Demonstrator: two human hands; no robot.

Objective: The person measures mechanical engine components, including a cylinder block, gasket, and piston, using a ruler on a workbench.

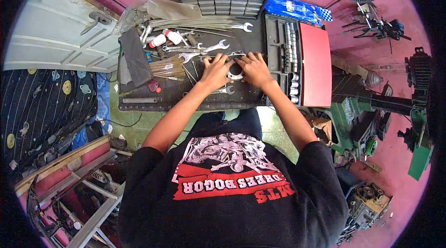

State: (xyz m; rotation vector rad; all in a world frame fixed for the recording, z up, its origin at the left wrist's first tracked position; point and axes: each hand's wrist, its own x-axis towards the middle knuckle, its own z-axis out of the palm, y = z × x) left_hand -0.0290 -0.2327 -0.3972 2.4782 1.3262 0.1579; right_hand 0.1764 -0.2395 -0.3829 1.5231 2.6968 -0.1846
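Observation:
Near the front middle of the dark workbench (167, 99), a metal part with a round opening (235, 77) lies between the two hands. My left hand (216, 72) is at its left side, fingers bent around its edge. On the opposite side, my right hand (254, 69) has its fingers curled on the part. Both hands touch it; the fingertips partly hide its upper edge. An open-end wrench (227, 90) lies just below my left hand, and another wrench (217, 46) sits above it.
At the back stands a drawer cabinet (223, 2). A socket set (289, 57) with a red lid (316, 64) is at the right. Thin rods (186, 24), white bottles with red caps (173, 37) and a dark box (134, 57) occupy the bench's left half.

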